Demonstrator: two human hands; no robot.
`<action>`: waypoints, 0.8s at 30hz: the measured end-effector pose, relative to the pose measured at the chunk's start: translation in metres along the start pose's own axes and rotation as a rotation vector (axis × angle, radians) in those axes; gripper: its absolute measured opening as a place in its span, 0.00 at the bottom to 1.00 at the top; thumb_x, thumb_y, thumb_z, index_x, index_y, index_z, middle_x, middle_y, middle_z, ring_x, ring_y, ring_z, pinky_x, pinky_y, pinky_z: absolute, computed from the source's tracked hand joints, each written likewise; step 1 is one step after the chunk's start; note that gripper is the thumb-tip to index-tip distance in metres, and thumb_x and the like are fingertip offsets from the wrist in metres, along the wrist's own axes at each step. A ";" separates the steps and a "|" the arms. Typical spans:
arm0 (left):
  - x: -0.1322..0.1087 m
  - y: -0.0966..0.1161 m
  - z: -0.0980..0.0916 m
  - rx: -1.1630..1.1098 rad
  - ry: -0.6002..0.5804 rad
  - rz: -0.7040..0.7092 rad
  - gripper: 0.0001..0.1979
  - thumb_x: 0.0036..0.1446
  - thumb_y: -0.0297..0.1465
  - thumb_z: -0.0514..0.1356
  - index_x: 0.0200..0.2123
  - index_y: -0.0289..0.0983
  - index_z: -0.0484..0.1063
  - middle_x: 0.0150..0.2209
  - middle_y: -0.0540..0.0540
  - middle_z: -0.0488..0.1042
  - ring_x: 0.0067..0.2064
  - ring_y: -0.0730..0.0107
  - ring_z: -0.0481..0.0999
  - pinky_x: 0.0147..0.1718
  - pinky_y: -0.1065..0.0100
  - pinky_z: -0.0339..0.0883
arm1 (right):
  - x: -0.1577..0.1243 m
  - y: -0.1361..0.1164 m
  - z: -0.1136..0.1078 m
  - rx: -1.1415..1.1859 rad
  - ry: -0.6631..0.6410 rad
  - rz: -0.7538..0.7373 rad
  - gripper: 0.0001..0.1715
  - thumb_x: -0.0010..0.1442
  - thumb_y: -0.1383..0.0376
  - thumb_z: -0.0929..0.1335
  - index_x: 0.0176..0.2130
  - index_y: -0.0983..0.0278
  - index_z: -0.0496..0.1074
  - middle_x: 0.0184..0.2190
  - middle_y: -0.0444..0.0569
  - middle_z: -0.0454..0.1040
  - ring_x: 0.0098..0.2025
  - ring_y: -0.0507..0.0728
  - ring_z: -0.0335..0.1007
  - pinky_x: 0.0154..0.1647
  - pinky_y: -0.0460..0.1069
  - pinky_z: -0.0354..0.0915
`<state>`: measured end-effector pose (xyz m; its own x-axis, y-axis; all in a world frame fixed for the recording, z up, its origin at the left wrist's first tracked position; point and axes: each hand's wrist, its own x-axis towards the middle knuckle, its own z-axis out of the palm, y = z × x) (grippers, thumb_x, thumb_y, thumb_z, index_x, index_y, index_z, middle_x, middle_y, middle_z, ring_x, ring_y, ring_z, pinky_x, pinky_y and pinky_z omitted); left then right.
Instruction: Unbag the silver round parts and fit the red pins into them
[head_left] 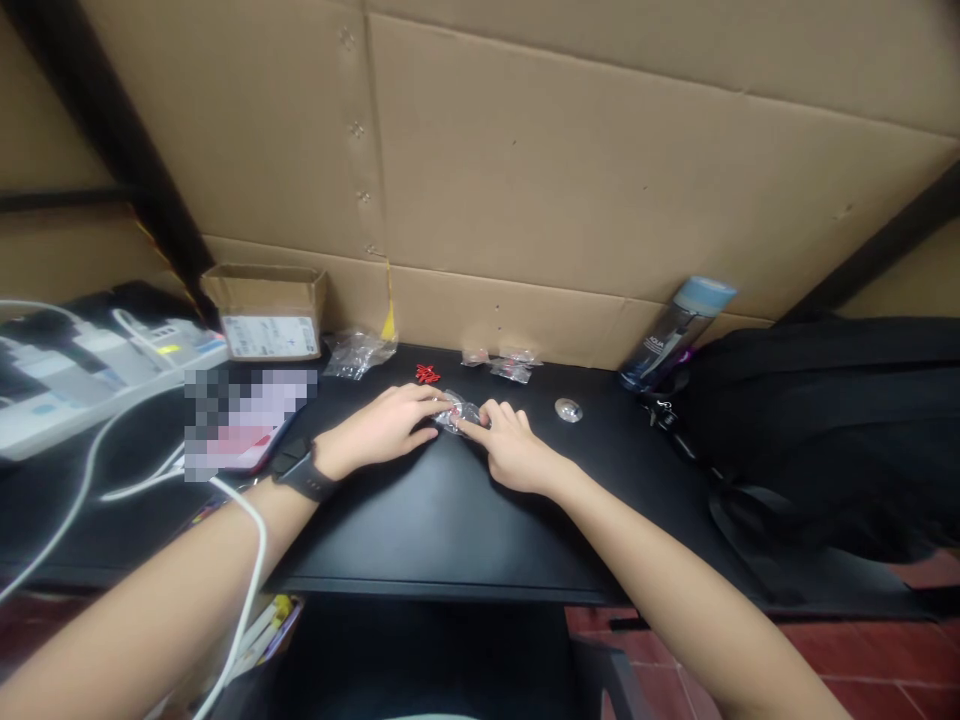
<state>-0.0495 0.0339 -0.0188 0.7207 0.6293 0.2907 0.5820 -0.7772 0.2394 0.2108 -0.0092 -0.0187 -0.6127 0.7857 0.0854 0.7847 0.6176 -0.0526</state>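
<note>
A small clear plastic bag (459, 412) with red bits in it lies on the black table between my two hands. My left hand (394, 425), with a dark watch on its wrist, is closed on the bag's left side by its fingertips. From the right, my right hand (514, 445) is closed on the other side, one finger stretched over the bag and the others curled. Part of the bag is hidden by the fingers. Just behind it is a little pile of red pieces (427, 374).
More clear bags (514, 366) and a crumpled plastic bag (360, 352) lie at the back. A small round clear item (568, 410) is to the right. Around stand a cardboard box (270, 315), power strip (112, 385), bottle (671, 335) and black backpack (825, 440). A white cable (259, 550) crosses my left forearm.
</note>
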 end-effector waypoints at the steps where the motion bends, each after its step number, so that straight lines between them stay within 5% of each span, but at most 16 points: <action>1: 0.000 0.000 0.001 -0.001 -0.002 -0.001 0.22 0.68 0.34 0.59 0.64 0.46 0.69 0.64 0.43 0.71 0.64 0.53 0.70 0.63 0.53 0.63 | 0.000 0.001 -0.001 0.006 0.008 0.001 0.48 0.56 0.77 0.64 0.71 0.52 0.59 0.50 0.56 0.63 0.46 0.62 0.57 0.45 0.56 0.57; 10: 0.002 0.000 0.004 -0.190 -0.094 0.084 0.29 0.65 0.29 0.59 0.69 0.47 0.62 0.69 0.46 0.66 0.68 0.58 0.67 0.68 0.57 0.60 | -0.009 0.021 -0.018 0.143 0.075 -0.100 0.44 0.51 0.76 0.67 0.64 0.54 0.70 0.69 0.56 0.54 0.67 0.70 0.48 0.61 0.66 0.55; 24: 0.002 0.001 0.006 -0.137 -0.116 0.064 0.31 0.67 0.32 0.58 0.71 0.48 0.59 0.72 0.46 0.61 0.73 0.56 0.59 0.69 0.50 0.54 | -0.004 0.016 -0.007 0.138 -0.056 -0.077 0.51 0.55 0.73 0.65 0.74 0.57 0.51 0.76 0.58 0.43 0.73 0.72 0.42 0.66 0.72 0.52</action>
<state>-0.0449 0.0345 -0.0237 0.7976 0.5681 0.2028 0.4829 -0.8028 0.3497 0.2265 -0.0033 -0.0126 -0.6780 0.7340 0.0390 0.7171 0.6722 -0.1841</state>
